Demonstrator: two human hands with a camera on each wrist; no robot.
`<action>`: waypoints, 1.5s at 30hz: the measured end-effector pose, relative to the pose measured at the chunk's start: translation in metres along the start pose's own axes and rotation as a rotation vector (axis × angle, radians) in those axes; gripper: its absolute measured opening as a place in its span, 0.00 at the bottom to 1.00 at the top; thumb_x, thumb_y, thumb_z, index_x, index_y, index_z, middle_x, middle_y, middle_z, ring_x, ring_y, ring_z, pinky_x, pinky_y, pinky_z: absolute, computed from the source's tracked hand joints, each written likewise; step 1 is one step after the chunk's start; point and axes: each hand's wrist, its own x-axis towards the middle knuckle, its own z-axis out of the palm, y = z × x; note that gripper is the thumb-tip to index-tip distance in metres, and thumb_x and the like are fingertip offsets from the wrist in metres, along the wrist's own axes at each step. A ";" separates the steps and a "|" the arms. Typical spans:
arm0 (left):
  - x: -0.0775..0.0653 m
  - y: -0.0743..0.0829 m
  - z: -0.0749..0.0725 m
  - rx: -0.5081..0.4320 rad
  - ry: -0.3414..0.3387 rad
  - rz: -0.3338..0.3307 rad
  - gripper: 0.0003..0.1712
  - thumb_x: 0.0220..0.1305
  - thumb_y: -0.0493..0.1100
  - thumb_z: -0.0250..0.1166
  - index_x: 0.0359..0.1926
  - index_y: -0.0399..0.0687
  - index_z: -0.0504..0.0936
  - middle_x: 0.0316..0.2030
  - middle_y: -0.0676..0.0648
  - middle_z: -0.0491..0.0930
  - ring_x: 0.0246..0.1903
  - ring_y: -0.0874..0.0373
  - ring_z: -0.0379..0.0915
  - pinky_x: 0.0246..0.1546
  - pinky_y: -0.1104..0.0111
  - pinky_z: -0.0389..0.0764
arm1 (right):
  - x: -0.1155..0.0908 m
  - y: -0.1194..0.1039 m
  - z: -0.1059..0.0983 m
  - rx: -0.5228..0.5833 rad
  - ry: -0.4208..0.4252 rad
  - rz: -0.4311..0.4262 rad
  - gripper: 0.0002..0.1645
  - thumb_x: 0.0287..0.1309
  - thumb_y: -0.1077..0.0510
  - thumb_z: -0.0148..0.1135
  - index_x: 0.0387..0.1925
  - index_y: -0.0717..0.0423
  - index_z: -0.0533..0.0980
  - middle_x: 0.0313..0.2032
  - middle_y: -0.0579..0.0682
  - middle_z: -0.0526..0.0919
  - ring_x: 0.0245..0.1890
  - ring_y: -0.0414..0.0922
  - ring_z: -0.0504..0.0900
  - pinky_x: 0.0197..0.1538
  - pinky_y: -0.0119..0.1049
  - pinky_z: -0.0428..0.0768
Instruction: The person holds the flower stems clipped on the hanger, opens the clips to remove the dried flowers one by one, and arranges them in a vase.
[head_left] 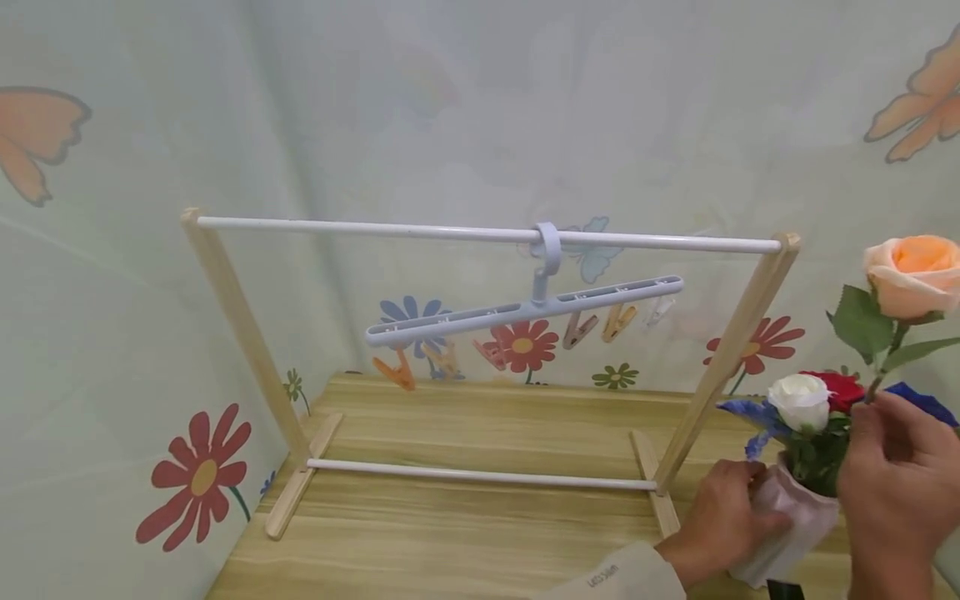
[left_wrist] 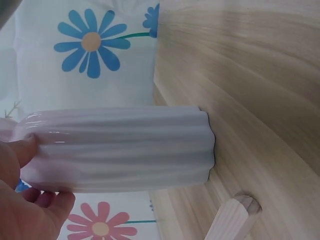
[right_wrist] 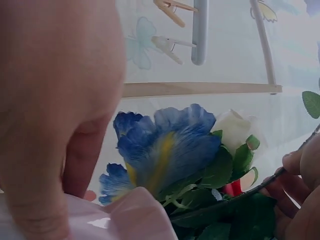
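My left hand (head_left: 723,517) grips a pale ribbed vase (head_left: 787,508) near its neck. In the left wrist view the thumb and fingers of that hand (left_wrist: 30,195) lie around the upper part of the vase (left_wrist: 120,150). Above the vase mouth, my right hand (head_left: 900,475) pinches the stem of a peach rose (head_left: 911,275) that stands higher than the other flowers. The stem (right_wrist: 265,182) runs down among green leaves in the right wrist view. A white rose (head_left: 801,402), a red rose (head_left: 836,390) and a blue flower (right_wrist: 165,145) also sit in the vase.
Left of the vase stands a wooden rack with a white top rod (head_left: 375,229). A light-blue hanger (head_left: 480,317) hangs tilted from it, bearing several clothespins, among them an orange one (head_left: 397,369). The rack's right foot (head_left: 654,479) is close to my left hand on the wooden table (head_left: 465,533).
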 end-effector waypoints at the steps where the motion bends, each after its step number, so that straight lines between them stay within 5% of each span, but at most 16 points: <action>1: 0.001 0.000 0.000 -0.005 -0.005 -0.002 0.24 0.58 0.58 0.75 0.53 0.58 0.83 0.41 0.65 0.80 0.40 0.79 0.69 0.38 0.92 0.63 | -0.001 0.001 0.001 -0.006 0.000 -0.003 0.20 0.76 0.52 0.54 0.56 0.59 0.82 0.37 0.10 0.60 0.37 0.12 0.60 0.44 0.14 0.61; 4: 0.002 0.000 -0.002 -0.023 -0.025 -0.016 0.23 0.57 0.58 0.75 0.52 0.59 0.84 0.40 0.65 0.79 0.39 0.80 0.68 0.37 0.92 0.62 | -0.004 0.007 0.002 -0.020 0.001 -0.014 0.19 0.73 0.53 0.57 0.55 0.60 0.83 0.41 0.22 0.76 0.35 0.10 0.60 0.42 0.11 0.60; 6: 0.002 0.001 -0.002 -0.039 -0.043 -0.033 0.23 0.57 0.58 0.76 0.51 0.60 0.84 0.39 0.66 0.79 0.38 0.80 0.67 0.36 0.91 0.62 | -0.006 0.012 0.002 -0.033 -0.012 -0.015 0.19 0.72 0.54 0.58 0.53 0.62 0.83 0.41 0.40 0.84 0.33 0.09 0.60 0.41 0.10 0.59; 8: 0.002 0.001 -0.003 -0.059 -0.062 -0.049 0.22 0.57 0.58 0.76 0.51 0.60 0.84 0.39 0.66 0.78 0.37 0.80 0.66 0.35 0.90 0.62 | -0.008 0.017 0.002 -0.051 -0.028 -0.011 0.19 0.70 0.55 0.58 0.52 0.64 0.83 0.43 0.58 0.85 0.32 0.09 0.58 0.40 0.10 0.58; 11: 0.003 0.001 -0.003 -0.083 -0.082 -0.060 0.22 0.58 0.58 0.75 0.52 0.60 0.83 0.39 0.67 0.78 0.38 0.80 0.66 0.35 0.90 0.63 | -0.010 0.023 0.000 -0.093 -0.071 0.024 0.20 0.69 0.56 0.57 0.52 0.67 0.82 0.44 0.66 0.85 0.30 0.10 0.55 0.37 0.10 0.54; 18: 0.006 -0.002 -0.006 -0.155 -0.104 -0.065 0.22 0.59 0.56 0.76 0.52 0.59 0.83 0.39 0.66 0.78 0.37 0.80 0.66 0.33 0.89 0.64 | -0.013 0.032 -0.006 -0.143 -0.158 -0.013 0.20 0.67 0.56 0.59 0.49 0.71 0.82 0.45 0.68 0.83 0.30 0.05 0.52 0.34 0.05 0.52; 24: 0.005 -0.002 -0.005 -0.114 -0.083 -0.054 0.22 0.57 0.56 0.76 0.51 0.59 0.83 0.40 0.66 0.78 0.38 0.79 0.67 0.35 0.90 0.64 | -0.012 0.020 -0.009 -0.110 -0.155 0.042 0.22 0.67 0.57 0.60 0.58 0.64 0.79 0.52 0.65 0.84 0.33 0.06 0.56 0.43 0.04 0.59; 29: 0.005 0.000 -0.006 -0.149 -0.121 -0.103 0.20 0.58 0.56 0.76 0.48 0.60 0.82 0.39 0.67 0.76 0.38 0.80 0.66 0.37 0.88 0.67 | -0.018 0.008 -0.012 -0.138 -0.201 0.146 0.27 0.67 0.59 0.54 0.66 0.56 0.74 0.57 0.62 0.82 0.41 0.17 0.62 0.55 0.10 0.63; 33: 0.006 0.001 -0.006 -0.143 -0.136 -0.129 0.20 0.58 0.58 0.76 0.47 0.60 0.81 0.38 0.67 0.75 0.37 0.80 0.66 0.37 0.87 0.68 | -0.019 0.004 -0.014 -0.131 -0.240 0.166 0.30 0.63 0.64 0.50 0.67 0.55 0.73 0.59 0.62 0.81 0.46 0.26 0.69 0.55 0.13 0.64; 37: 0.006 0.001 -0.006 -0.112 -0.129 -0.118 0.20 0.58 0.58 0.76 0.47 0.60 0.81 0.38 0.67 0.77 0.37 0.80 0.66 0.37 0.88 0.67 | -0.020 0.007 -0.015 -0.133 -0.245 0.155 0.28 0.64 0.63 0.52 0.65 0.56 0.75 0.58 0.60 0.81 0.41 0.19 0.62 0.55 0.12 0.64; 45: 0.006 0.000 -0.007 -0.101 -0.136 -0.083 0.21 0.60 0.58 0.74 0.50 0.59 0.80 0.41 0.67 0.78 0.38 0.80 0.66 0.36 0.89 0.66 | -0.032 0.012 -0.016 -0.165 -0.244 0.193 0.24 0.69 0.58 0.52 0.63 0.58 0.77 0.59 0.59 0.81 0.46 0.35 0.73 0.59 0.15 0.66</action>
